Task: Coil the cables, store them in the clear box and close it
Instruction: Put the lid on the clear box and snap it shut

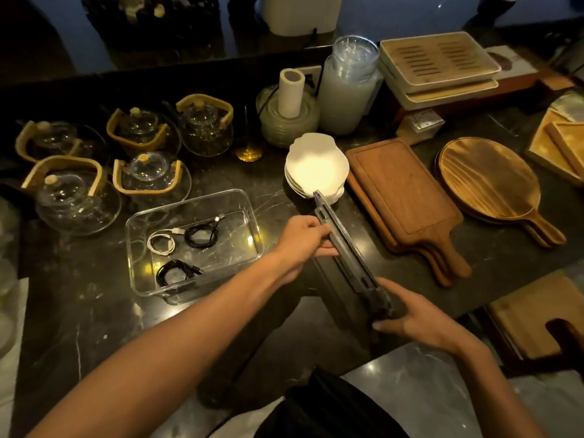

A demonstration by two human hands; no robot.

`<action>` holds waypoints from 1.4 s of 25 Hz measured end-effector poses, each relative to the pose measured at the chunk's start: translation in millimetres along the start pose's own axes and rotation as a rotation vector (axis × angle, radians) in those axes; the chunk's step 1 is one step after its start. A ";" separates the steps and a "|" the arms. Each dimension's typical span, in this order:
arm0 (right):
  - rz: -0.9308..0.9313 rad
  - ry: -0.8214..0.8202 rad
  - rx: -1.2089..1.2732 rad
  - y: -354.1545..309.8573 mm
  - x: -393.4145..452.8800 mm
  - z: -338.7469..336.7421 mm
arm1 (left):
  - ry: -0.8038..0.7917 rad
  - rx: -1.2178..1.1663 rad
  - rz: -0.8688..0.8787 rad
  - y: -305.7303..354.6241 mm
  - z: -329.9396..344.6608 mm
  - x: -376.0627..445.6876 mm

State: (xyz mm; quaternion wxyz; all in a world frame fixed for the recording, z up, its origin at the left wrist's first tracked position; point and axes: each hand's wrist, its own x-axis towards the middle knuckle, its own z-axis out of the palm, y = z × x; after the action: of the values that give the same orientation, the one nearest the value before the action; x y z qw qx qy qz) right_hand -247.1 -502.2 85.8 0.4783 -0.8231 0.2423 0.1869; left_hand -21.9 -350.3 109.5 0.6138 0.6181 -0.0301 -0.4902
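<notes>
Both hands (pixel 303 238) grip lid (pixel 344 251) edge-on, tilted

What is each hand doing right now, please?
Left hand: grips the far part of the box lid, which is held on edge.
Right hand: grips the lid's near end.

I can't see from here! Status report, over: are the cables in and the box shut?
Both hands, left hand and right hand, grip the lid, edge-on. Three coiled cables lie in the clear box. Box open. Nothing blocking.
</notes>
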 end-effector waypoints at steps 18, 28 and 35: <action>-0.440 0.618 0.514 -125.7 56.3 11.2 | 0.502 0.152 0.548 53.8 -103.7 -71.0; -0.167 0.155 0.668 -191.8 151.7 62.9 | 0.733 0.031 0.360 -5.3 -229.0 -105.1; -0.119 0.337 0.252 -201.0 201.0 92.4 | 1.001 0.236 0.317 -37.7 -261.5 -90.1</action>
State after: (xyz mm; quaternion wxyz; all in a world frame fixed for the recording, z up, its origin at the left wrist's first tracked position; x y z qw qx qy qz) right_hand 25.5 -379.9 73.8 0.5401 -0.7893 0.2915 -0.0138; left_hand 78.3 -92.8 69.8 0.5460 0.8289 0.1181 -0.0301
